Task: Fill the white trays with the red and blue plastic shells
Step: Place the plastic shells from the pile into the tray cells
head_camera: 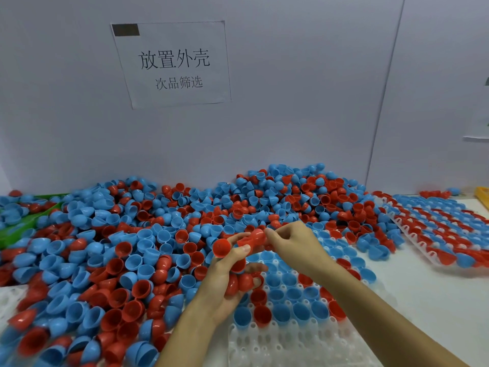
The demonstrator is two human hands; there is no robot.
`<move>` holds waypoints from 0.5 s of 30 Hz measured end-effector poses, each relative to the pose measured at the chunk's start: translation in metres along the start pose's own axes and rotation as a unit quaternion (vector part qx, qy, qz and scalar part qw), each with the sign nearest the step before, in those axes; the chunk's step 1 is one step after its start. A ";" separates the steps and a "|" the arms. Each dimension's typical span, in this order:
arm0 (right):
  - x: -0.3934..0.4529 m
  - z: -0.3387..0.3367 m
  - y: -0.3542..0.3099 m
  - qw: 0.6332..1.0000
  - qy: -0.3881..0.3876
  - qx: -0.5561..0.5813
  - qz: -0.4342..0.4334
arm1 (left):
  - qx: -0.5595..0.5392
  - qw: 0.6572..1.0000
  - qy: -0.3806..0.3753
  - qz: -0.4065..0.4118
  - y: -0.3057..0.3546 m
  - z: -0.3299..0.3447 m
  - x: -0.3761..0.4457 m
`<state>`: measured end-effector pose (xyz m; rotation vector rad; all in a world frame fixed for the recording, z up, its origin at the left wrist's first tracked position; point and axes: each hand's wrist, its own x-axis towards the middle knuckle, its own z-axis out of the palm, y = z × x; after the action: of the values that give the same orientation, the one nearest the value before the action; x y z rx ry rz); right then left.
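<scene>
Landmark = near tray (296, 337). Left of it & behind it: shell pile (111, 250) covers the table right up to the wall (264, 123), heaped highest at back; no bare surface there, so any reach goes over or into loose shells. Both hands, left (227, 276) & right (293, 247), hang over the tray's far end w/ forearms crossing its left side and middle. Tray's front rows show open cups. Right of tray: bare strip of table (423, 295), clear path toward the wall. Past that strip, far tray (449, 234) full of shells.
</scene>
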<state>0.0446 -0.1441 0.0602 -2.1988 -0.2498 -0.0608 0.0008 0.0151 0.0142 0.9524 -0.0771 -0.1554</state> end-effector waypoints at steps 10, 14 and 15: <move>0.003 -0.001 0.000 0.988 -0.055 0.132 0.053 | -0.013 1.000 -0.020 -0.001 0.000 0.000 0.000; 0.004 0.001 0.002 0.983 -0.023 0.174 0.048 | -0.002 1.000 -0.028 0.001 -0.001 -0.001 0.000; 0.005 0.001 0.003 0.983 -0.018 0.176 0.046 | 0.002 1.000 -0.027 0.000 -0.001 -0.002 0.000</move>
<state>0.0496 -0.1441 0.0575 -1.8561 -0.1652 0.0701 0.0008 0.0162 0.0123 0.9519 -0.1267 -0.1811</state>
